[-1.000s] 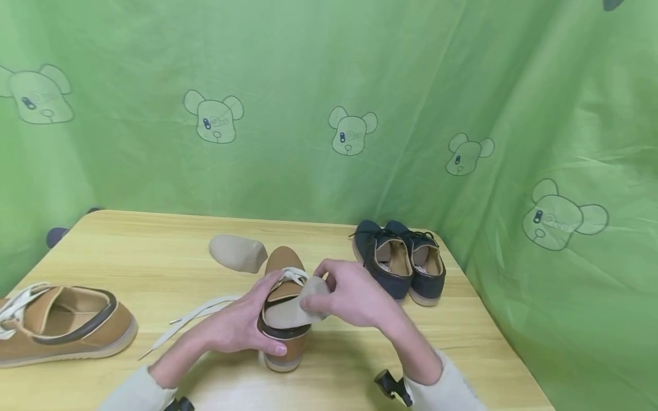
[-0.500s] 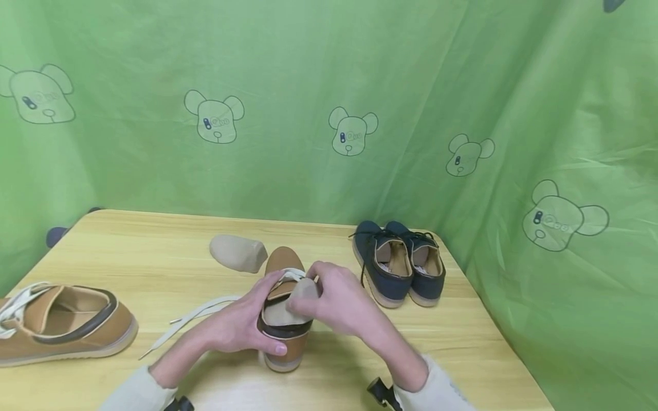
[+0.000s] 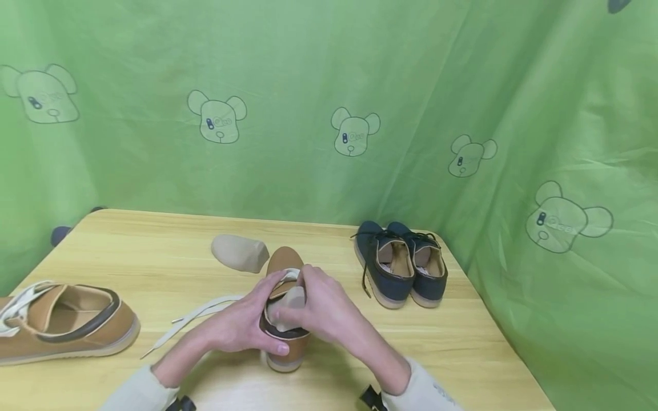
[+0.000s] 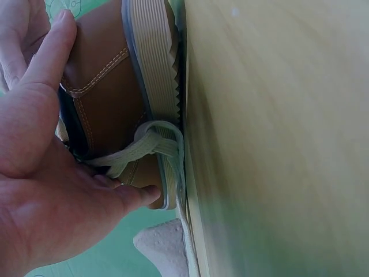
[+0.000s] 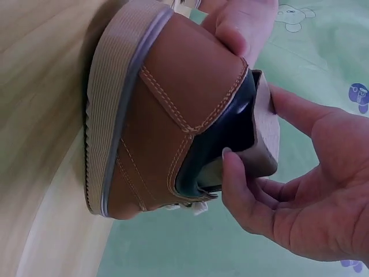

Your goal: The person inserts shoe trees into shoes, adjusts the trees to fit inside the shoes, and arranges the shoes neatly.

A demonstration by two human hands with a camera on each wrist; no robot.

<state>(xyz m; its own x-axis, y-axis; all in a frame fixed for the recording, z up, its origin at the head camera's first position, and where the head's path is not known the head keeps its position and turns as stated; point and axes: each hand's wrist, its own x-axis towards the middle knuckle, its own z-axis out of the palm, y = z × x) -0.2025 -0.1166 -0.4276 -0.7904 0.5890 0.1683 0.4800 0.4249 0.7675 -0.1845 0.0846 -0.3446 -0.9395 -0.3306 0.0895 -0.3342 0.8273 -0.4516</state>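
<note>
- A tan shoe [image 3: 285, 319] is stood on the desk [image 3: 154, 251] and steadied at its heel by the left hand [image 3: 241, 328], fingers curled round it.
- A beige shoe insert [image 3: 288, 305], part-way inside the shoe opening, is pinched by the right hand [image 3: 321, 311].
- A second insert [image 3: 240, 252] is seen just behind.

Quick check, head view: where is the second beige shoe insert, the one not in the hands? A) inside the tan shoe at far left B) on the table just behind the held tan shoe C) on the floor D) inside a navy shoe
B: the spare beige insert lies on the table just behind the tan shoe, which both hands are holding.
</note>
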